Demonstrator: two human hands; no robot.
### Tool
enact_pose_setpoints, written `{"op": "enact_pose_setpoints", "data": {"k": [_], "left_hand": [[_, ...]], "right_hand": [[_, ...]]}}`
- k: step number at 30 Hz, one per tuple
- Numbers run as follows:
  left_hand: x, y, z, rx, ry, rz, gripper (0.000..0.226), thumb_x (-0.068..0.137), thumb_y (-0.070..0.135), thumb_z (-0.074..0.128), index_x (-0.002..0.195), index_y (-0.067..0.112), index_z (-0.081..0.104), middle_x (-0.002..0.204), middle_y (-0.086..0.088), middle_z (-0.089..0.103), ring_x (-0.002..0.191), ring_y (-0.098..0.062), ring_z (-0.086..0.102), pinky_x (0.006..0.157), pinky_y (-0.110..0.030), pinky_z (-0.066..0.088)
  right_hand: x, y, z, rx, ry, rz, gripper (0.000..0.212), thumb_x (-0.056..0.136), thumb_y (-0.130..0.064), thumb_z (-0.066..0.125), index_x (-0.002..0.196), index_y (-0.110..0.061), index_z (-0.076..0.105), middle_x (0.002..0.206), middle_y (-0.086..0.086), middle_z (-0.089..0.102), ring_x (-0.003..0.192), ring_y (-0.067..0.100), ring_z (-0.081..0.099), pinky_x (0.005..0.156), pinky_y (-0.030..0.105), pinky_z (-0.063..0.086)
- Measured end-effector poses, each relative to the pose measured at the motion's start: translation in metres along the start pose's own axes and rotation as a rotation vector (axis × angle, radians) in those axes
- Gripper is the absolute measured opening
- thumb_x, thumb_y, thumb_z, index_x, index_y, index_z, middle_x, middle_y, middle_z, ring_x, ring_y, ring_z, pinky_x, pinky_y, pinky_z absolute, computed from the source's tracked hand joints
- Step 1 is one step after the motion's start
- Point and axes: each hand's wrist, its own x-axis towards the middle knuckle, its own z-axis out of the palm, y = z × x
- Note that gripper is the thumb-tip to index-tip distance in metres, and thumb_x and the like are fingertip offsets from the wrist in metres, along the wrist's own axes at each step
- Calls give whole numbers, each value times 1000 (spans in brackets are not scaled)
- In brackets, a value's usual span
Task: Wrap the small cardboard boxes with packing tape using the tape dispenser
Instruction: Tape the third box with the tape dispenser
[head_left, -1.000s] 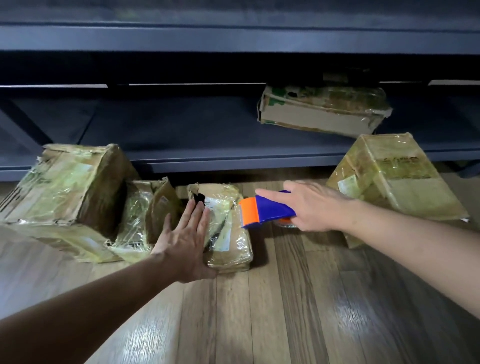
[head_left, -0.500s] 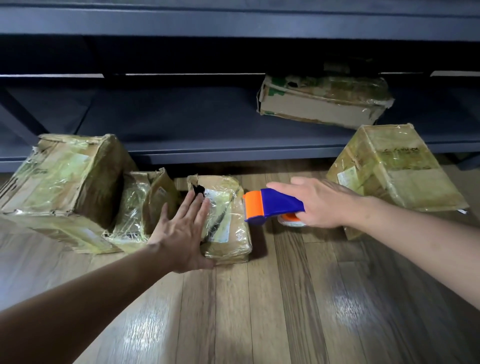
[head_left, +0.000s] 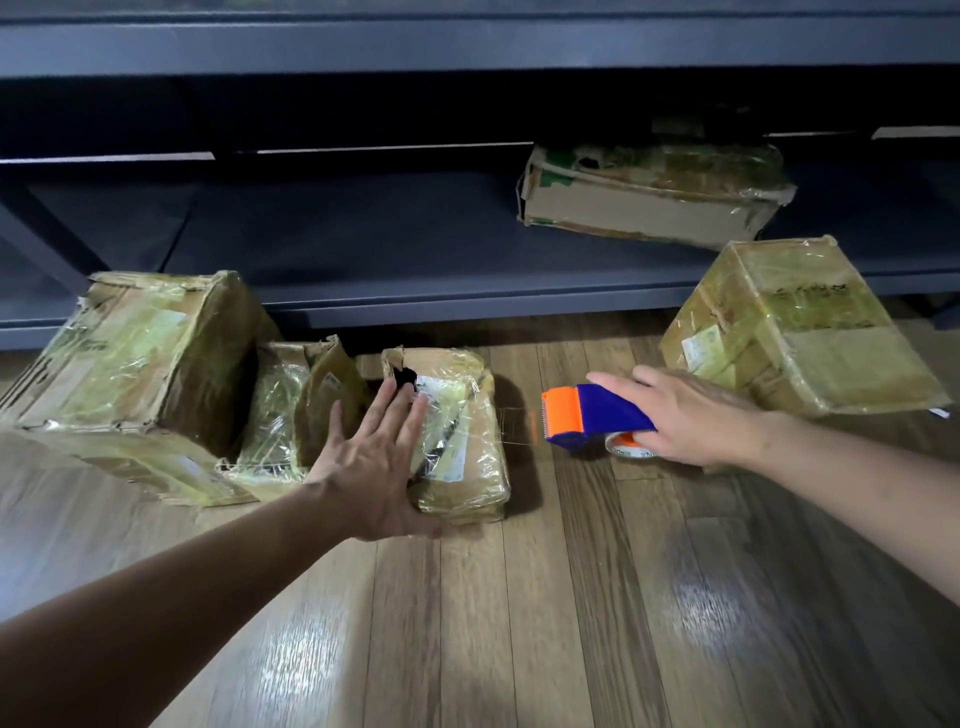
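Note:
A small cardboard box (head_left: 462, 467), covered in shiny clear tape, lies on the wooden floor at the centre. My left hand (head_left: 374, 467) presses flat on its left side with straight fingers. My right hand (head_left: 685, 415) grips the blue and orange tape dispenser (head_left: 587, 415) to the right of the box. A thin stretch of clear tape (head_left: 514, 426) runs from the box's right edge to the dispenser's orange blade end. The tape roll (head_left: 628, 447) shows under my right hand.
A big taped box (head_left: 140, 358) and a smaller crumpled one (head_left: 296, 405) sit left of the small box. Another taped box (head_left: 800, 327) stands at the right behind my right hand. A dark shelf (head_left: 415, 249) holds one more box (head_left: 649, 192).
My right hand has pulled the dispenser to the right, away from the small box, drawing tape out. My left hand has stayed pressed on the box.

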Motion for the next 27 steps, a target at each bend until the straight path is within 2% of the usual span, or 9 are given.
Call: {"op": "enact_pose_setpoints", "data": {"k": [4, 6, 9, 12, 15, 18, 21, 25, 27], "left_hand": [[-2, 16, -16, -252, 27, -87, 142, 56, 111, 13, 161, 21, -20, 169, -1, -25, 150, -19, -36, 120, -72, -5], [6, 35, -24, -440, 80, -191, 128, 67, 104, 23, 163, 28, -15, 171, -3, -19, 154, -22, -27, 120, -73, 3], [23, 60, -33, -632, 170, -369, 120, 77, 91, 49, 162, 35, -13, 167, -3, -31, 156, -33, -22, 117, -74, 18], [38, 69, -36, -651, 127, -501, 131, 69, 95, 54, 161, 35, -18, 164, -4, -38, 157, -39, -11, 117, -67, 25], [44, 70, -39, -616, 116, -538, 137, 64, 97, 56, 161, 35, -18, 165, -6, -35, 153, -40, 8, 112, -62, 32], [42, 65, -37, -660, 181, -527, 125, 74, 85, 62, 162, 36, -12, 168, -4, -25, 150, -41, 18, 111, -60, 35], [38, 47, -32, -843, 284, -438, 114, 77, 77, 58, 162, 42, -8, 171, 0, -17, 151, -44, 15, 113, -60, 28], [32, 18, -26, -1410, 326, -246, 102, 68, 59, 53, 157, 56, 2, 173, 2, -1, 157, -34, 2, 123, -62, 10], [30, 11, -14, -1729, 270, -138, 88, 71, 44, 57, 154, 51, 26, 165, -12, 30, 152, -39, 28, 118, -66, 30]], "right_hand": [[7, -10, 16, -44, -12, 10, 84, 97, -46, 56, 156, -36, -3, 122, 3, 44, 106, 20, 50, 85, 30, 42], [16, -23, 22, -39, -34, -18, 83, 98, -42, 56, 156, -35, -2, 123, 5, 44, 110, 22, 51, 88, 34, 46], [33, -39, 30, 4, -48, -24, 78, 98, -30, 56, 154, -38, 2, 124, 6, 44, 106, 21, 49, 80, 33, 47], [42, -51, 32, 47, -68, 2, 70, 97, -26, 56, 149, -38, 10, 114, 5, 41, 97, 20, 44, 73, 33, 47], [44, -53, 28, 63, -83, 16, 69, 96, -17, 57, 146, -38, 16, 105, 2, 34, 93, 21, 42, 71, 33, 48], [44, -57, 26, 71, -82, 20, 74, 94, -12, 56, 148, -37, 13, 111, 6, 40, 93, 22, 43, 70, 35, 51], [43, -62, 15, 124, -39, 13, 81, 93, -11, 57, 152, -38, 8, 115, 7, 42, 100, 24, 51, 72, 36, 52], [41, -65, -21, 191, 82, -14, 84, 94, -23, 60, 154, -43, 5, 111, 2, 40, 100, 21, 50, 77, 36, 51], [40, -73, -35, 132, 106, -45, 85, 94, -29, 62, 154, -45, 4, 112, 3, 40, 102, 20, 48, 75, 33, 48]]}}
